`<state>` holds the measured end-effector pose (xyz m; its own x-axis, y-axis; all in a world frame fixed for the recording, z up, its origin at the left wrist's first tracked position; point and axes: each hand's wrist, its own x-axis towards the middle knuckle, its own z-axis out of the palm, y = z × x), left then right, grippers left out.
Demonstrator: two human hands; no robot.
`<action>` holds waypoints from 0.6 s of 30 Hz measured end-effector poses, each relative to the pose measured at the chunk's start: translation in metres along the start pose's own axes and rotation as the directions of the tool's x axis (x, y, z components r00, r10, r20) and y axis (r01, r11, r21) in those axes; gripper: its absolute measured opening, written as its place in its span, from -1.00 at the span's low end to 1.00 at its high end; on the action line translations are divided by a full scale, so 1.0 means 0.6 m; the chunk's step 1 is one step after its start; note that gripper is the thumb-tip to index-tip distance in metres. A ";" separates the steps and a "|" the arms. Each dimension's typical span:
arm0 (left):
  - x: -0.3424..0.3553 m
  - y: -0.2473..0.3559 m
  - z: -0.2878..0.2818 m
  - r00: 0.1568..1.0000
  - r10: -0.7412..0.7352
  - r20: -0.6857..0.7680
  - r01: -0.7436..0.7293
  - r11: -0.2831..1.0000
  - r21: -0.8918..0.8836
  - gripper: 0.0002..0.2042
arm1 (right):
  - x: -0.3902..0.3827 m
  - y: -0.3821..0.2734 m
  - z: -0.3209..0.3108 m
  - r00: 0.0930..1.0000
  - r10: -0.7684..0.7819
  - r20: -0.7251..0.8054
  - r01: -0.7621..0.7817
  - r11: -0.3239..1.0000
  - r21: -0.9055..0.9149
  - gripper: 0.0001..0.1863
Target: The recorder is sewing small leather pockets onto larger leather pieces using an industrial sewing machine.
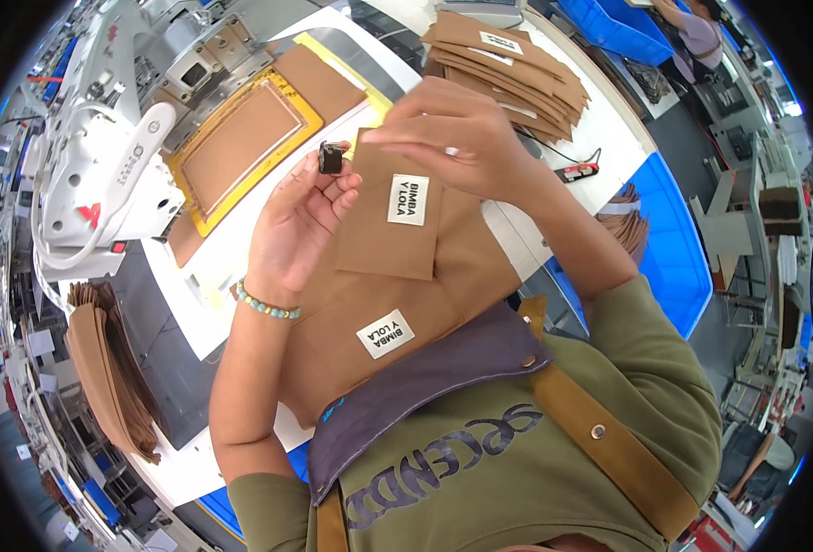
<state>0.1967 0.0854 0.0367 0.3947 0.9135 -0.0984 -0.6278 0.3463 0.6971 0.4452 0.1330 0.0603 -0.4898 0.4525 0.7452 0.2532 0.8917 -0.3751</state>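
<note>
Over brown panels (383, 247), left hand (302, 216) pinches a small black part (331, 158) in its grip. Right hand (457, 138) near it; cannot tell whether its grip is closed.

Honestly, the small glossy black block (331, 158) in the left hand (301, 221) can't be identified; it's just too tiny, and part of it is covered by the fingertips. The right hand (466, 138) is kinda smeared, so whether anything's pinched there can't be told. Part of the big soft brown sheet (466, 276) is hidden under a smaller flat brown panel (370, 221). In the far pile of brown labelled pieces (544, 78), most of the lower ones are covered. The bulky white machine (103, 69) is cut off at the upper left, and a co-worker in a pale top (698, 41) gets cropped too. Part of the blue plastic bin (682, 248) is blocked by the right arm.
</note>
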 end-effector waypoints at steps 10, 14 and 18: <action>-0.058 0.009 -0.051 0.995 0.023 -0.094 -0.029 0.997 -0.066 -0.68 | 0.083 0.012 0.094 0.980 -0.067 0.188 -0.013 0.918 0.395 -0.87; -0.060 -0.005 -0.070 0.993 0.062 -0.103 -0.075 0.989 -0.124 -0.69 | 0.094 0.003 0.135 0.868 0.295 0.399 -0.493 0.420 0.762 -0.89; -0.062 -0.014 -0.082 0.986 0.092 -0.138 -0.114 0.981 -0.159 -0.69 | 0.092 0.003 0.154 0.788 0.395 0.472 -0.589 0.260 0.765 -0.84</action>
<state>0.1542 0.0593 -0.0006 0.2384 0.9623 -0.1309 -0.7675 0.2693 0.5818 0.3413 0.1601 0.0498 -0.6797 0.7113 0.1790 -0.2842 -0.0304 -0.9583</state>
